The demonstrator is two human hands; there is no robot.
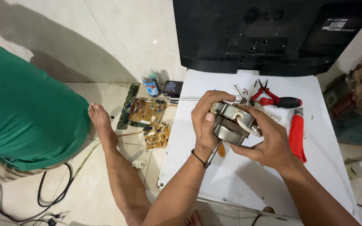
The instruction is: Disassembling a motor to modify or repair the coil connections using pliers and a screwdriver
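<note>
Both my hands hold a small metal electric motor [232, 124] with a white cord looped on it, above a white table [197, 142]. My left hand [205, 121] wraps its left side, thumb on top. My right hand [269, 140] cups it from the right and below. A screwdriver [214, 152] with an orange handle lies under my left wrist. Red-handled pliers [277, 100] and a red-handled cutter [297, 136] lie on the table just right of my hands.
A black monitor [273, 33] stands at the table's back edge. Circuit boards [147, 111], a can [151, 85] and a small black box [172, 88] lie on the tiled floor at left. A person in a green shirt [26, 104] sits there, bare leg [114, 159] stretched out. Cables [51, 196] trail on the floor.
</note>
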